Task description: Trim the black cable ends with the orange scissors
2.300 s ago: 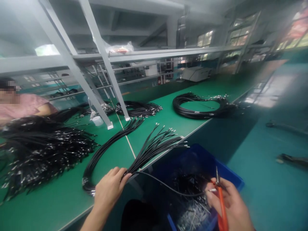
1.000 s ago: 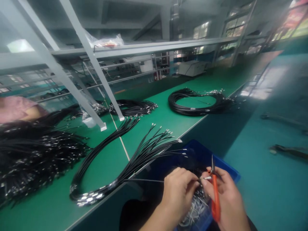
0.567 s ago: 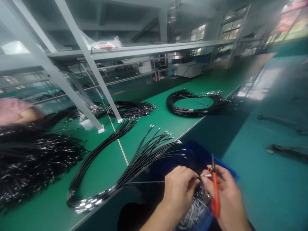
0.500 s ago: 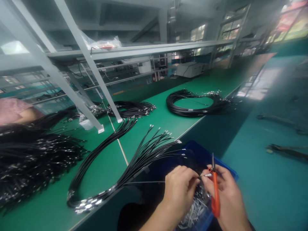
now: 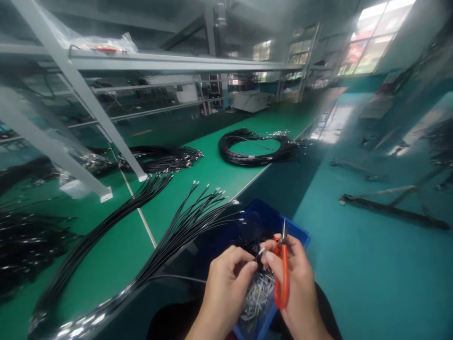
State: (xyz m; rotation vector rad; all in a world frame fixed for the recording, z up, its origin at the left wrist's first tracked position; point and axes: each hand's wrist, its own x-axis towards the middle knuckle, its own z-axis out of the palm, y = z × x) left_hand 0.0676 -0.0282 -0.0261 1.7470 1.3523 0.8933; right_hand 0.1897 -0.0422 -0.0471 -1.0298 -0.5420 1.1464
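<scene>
My left hand (image 5: 228, 283) pinches the end of a black cable (image 5: 180, 277) that runs in from the bundle on the left. A small silvery tip (image 5: 260, 252) sticks out from its fingers towards my right hand (image 5: 293, 278). That hand is closed round pliers (image 5: 282, 278) with orange-red handles, their slim metal jaws pointing up and away. Its thumb and forefinger are close to the cable tip; whether they touch it I cannot tell. Under both hands stands a blue bin (image 5: 300, 229) with pale scraps (image 5: 258, 295) inside.
A long bundle of black cables (image 5: 166, 241) with metal ends curves over the green table (image 5: 116, 245). Coiled cables (image 5: 244, 159) lie farther along, more at left. White shelf posts (image 5: 95, 125) rise from the tabletop. A dark metal stand leg (image 5: 392, 210) is on the floor at right.
The view has turned right, so everything appears farther left. The cable tip now points more upward from my left fingers, and my right fingers have shifted off it slightly. The pliers stay held.
</scene>
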